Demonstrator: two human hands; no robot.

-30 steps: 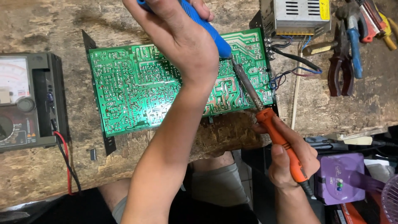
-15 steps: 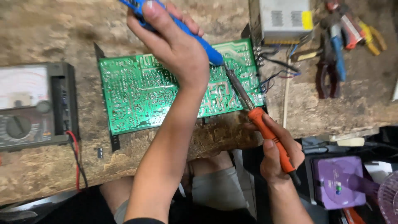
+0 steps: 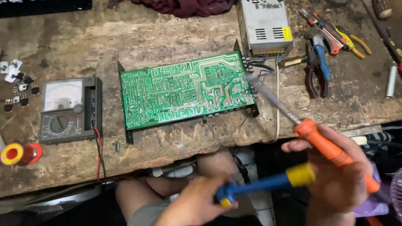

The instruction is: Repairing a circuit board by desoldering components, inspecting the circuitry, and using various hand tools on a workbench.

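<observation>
Below the bench edge, right hand (image 3: pixel 335 184) grip on orange soldering iron (image 3: pixel 331 146) (metal tip raised), left hand (image 3: pixel 197 205) grip on blue-yellow tool (image 3: pixel 268 184).

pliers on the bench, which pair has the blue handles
The large pliers lying just right of the grey metal box have them, jaws pointing toward the bench edge. The pair farther right has yellow handles instead.

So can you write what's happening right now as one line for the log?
left hand: holds blue desoldering pump | right hand: holds orange soldering iron | green circuit board: flat on wooden bench, untouched
</observation>
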